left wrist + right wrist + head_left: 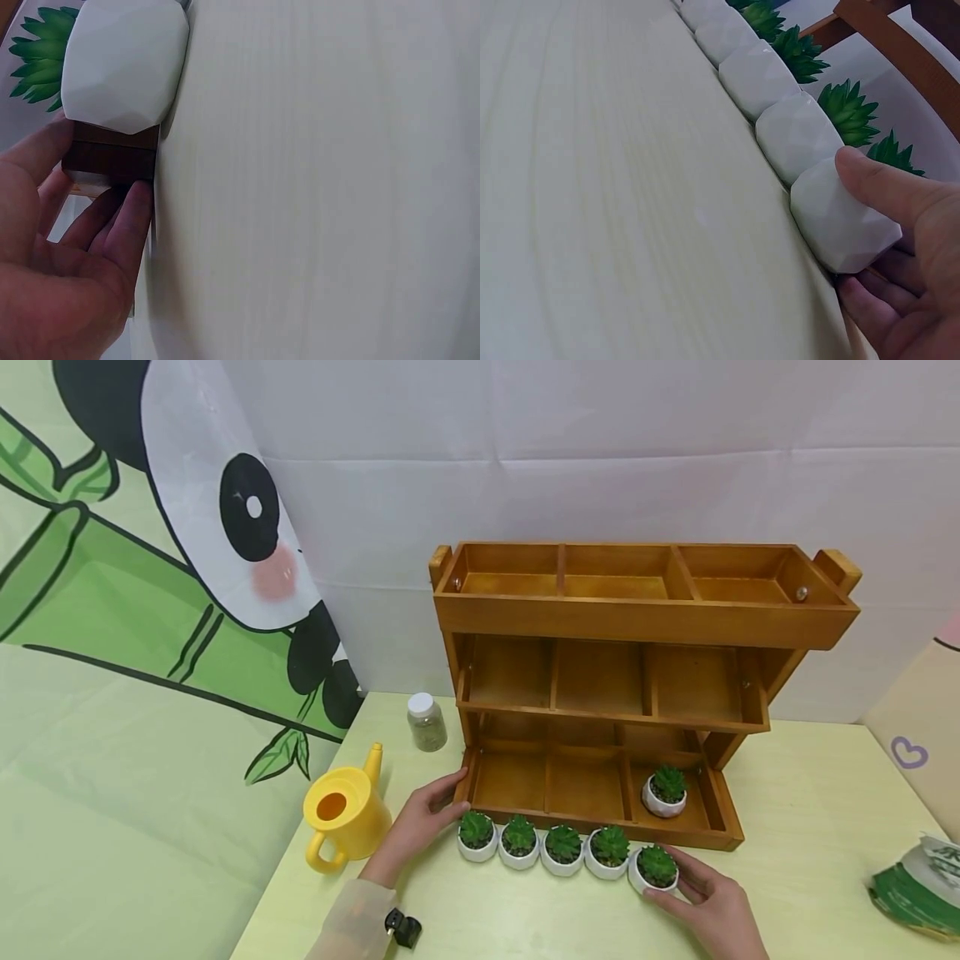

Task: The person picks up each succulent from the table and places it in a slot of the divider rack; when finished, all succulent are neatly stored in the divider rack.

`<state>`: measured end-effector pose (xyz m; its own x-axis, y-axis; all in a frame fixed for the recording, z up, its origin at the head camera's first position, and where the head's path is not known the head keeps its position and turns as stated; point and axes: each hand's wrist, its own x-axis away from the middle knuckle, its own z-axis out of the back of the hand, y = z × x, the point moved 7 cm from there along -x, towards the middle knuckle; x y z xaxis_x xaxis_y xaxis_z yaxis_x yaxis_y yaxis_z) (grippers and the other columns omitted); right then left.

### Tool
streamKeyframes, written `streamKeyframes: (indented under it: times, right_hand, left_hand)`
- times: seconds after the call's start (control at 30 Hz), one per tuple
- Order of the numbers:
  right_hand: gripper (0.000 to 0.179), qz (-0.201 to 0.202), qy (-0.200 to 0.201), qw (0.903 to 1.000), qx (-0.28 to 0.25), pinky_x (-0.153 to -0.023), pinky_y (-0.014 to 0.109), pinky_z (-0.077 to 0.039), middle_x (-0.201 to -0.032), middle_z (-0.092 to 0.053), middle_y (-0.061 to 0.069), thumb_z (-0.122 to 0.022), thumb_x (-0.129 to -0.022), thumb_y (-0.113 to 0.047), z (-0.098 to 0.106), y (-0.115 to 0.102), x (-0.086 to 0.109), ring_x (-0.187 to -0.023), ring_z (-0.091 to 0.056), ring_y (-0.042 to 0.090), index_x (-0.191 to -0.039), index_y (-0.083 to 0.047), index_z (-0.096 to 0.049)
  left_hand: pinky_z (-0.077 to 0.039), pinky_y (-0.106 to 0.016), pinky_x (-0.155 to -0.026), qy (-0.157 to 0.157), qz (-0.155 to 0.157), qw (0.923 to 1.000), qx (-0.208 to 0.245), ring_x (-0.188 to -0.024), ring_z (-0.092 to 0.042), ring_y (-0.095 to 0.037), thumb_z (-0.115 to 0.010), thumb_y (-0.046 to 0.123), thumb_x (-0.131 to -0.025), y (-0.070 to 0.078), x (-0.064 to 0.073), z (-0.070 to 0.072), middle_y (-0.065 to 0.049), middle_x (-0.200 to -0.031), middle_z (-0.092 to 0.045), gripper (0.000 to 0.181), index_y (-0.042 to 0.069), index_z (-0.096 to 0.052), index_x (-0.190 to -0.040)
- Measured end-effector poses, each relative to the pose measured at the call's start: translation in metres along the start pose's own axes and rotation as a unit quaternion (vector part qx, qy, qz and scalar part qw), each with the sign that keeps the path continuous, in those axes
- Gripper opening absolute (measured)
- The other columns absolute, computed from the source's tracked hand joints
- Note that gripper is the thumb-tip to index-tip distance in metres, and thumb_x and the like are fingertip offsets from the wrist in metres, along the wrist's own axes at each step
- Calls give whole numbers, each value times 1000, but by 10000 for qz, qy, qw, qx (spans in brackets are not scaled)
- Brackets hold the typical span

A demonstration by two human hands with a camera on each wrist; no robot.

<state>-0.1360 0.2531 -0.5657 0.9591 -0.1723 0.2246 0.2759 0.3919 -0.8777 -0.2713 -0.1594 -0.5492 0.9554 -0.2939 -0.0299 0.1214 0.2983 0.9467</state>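
Observation:
Several potted succulents in white faceted pots stand in a row along the front of a brown wooden shelf point(645, 620). At the row's right end, my right hand point(708, 897) grips a potted succulent point(656, 868); in the right wrist view its thumb lies on the white pot point(844, 221), with fingers around the far side. My left hand point(423, 818) holds the front left corner of the shelf's bottom tray point(112, 154), beside the leftmost potted succulent point(477, 837). Another potted succulent point(665, 791) sits in the bottom tray's right compartment.
A yellow watering can point(348, 814) stands left of my left hand, with a white-lidded jar point(427, 722) behind it. A green and white bag point(918, 885) lies at the far right. A small black object point(405, 928) is by my left sleeve.

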Motion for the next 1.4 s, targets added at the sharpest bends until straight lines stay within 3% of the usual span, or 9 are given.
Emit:
streamKeyframes:
  times: [0.7,0.97,1.1,1.23,1.4]
  right_hand:
    - [85,-111,21,9995,-279,-91,31,-60,-144,-57,28,-97,-75,-30,2,-1,2,-126,-62,37,-143,4,-60]
    - [87,-166,96,9996,-211,-88,28,-61,-143,-58,26,-98,-73,-34,9,-4,4,-122,-65,33,-143,3,-61]
    - [86,-120,81,9998,-150,-86,30,-62,-144,-57,27,-96,-75,-35,14,-9,6,-123,-64,37,-143,3,-61]
    - [84,-83,57,9997,-218,-87,30,-62,-145,-56,28,-95,-77,-33,18,-14,8,-125,-63,39,-144,3,-59]
    - [85,-61,68,9996,-284,-86,29,-62,-147,-54,28,-95,-78,-34,24,-18,8,-124,-64,37,-146,2,-58]
  left_hand:
    - [-42,-51,-115,144,99,9998,-131,-141,-50,-37,-73,4,-98,1,1,0,-17,-154,-52,56,8,-56,-151]
    - [-41,-57,-114,263,10,9996,-131,-139,-50,-43,-70,0,-98,28,10,-3,-24,-152,-52,53,-1,-55,-149]
    - [-42,-58,-113,236,-47,9996,-153,-138,-50,-45,-70,1,-99,34,12,-3,-26,-152,-51,53,-2,-54,-149]
    - [-40,-58,-114,192,53,9998,-67,-140,-49,-44,-71,1,-98,30,10,-2,-24,-153,-51,55,-1,-54,-150]
    - [-39,-56,-116,171,138,9997,-64,-142,-47,-41,-71,0,-98,11,5,-2,-21,-155,-49,57,2,-53,-151]
